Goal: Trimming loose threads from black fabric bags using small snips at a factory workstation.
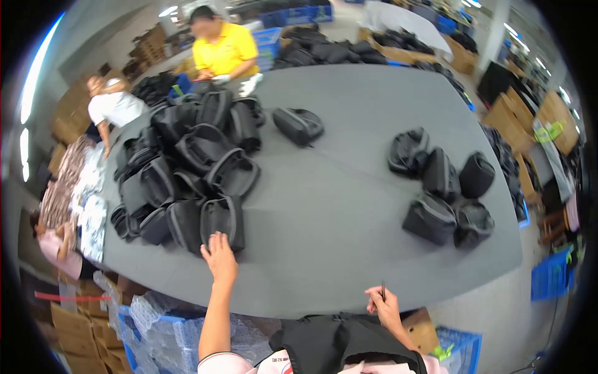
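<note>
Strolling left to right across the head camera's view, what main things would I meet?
Pile of black cases, lone black case, right hand with thin dark stick, five grouped black cases, far-right blue crate.

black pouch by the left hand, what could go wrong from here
The black pouch sits in a crowded cluster, so if the left hand pulled it, neighbouring pouches might shift or tip. The right hand holds a thin dark tool, which could scratch or mark a pouch if it brushed one.
</note>
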The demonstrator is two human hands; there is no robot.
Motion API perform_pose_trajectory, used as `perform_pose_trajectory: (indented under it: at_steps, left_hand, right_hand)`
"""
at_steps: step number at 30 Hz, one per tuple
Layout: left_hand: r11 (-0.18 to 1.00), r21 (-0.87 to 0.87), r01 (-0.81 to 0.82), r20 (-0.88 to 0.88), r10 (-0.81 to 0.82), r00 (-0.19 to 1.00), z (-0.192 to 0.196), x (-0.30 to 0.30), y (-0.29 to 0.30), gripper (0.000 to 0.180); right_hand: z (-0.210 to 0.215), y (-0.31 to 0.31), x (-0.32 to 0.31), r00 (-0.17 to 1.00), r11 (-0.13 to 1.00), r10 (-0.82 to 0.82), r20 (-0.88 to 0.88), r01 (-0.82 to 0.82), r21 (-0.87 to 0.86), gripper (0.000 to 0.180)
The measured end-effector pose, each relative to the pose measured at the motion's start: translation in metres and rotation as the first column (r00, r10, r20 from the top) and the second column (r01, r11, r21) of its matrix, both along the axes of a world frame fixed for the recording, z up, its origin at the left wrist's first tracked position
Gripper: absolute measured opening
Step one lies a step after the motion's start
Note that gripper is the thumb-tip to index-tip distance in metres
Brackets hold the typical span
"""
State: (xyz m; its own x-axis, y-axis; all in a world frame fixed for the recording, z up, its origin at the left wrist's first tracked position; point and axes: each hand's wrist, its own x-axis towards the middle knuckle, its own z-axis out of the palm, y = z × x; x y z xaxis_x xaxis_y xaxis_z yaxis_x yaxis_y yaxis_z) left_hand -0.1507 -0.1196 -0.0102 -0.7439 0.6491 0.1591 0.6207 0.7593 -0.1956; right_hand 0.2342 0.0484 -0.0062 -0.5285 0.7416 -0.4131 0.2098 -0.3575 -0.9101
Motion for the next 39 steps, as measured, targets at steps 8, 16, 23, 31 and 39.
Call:
perform_pose_trajectory:
  at_steps: [8, 16, 23, 31, 39]
  left_hand:
    - [0.766, 0.501, 0.404, 0.217, -0.563, 0.798, 0.04, 0.142, 0.089, 0.064]
    - [0.699, 0.518, 0.493, 0.606, -0.707, 0.366, 0.038, 0.192, 0.125, 0.054]
    - [0.578, 0.573, 0.581, 0.545, -0.798, 0.257, 0.072, 0.201, 0.152, 0.052]
    - [0.444, 0.735, 0.512, 0.359, -0.896, 0.261, 0.088, 0.202, 0.159, 0.046]
    - [0.693, 0.72, 0.023, 0.601, -0.64, 0.478, 0.021, 0.18, 0.135, 0.019]
  right_hand:
    - [0.04, 0.074, 0.006, 0.996, 0.978, -0.082, 0.04, 0.073, 0.194, 0.024]
    - [0.056, 0.202, 0.069, 0.901, 0.875, -0.376, 0.216, 0.268, 0.404, 0.021]
    - [0.026, 0.247, 0.044, 0.868, 0.834, -0.474, -0.146, 0.496, 0.243, 0.028]
    - [0.045, 0.191, 0.004, 0.939, 0.801, -0.336, 0.075, 0.243, 0.548, 0.032]
    - [-0.01, 0.018, -0.064, 0.961, 0.573, 0.272, 0.058, -0.21, 0.792, 0.006]
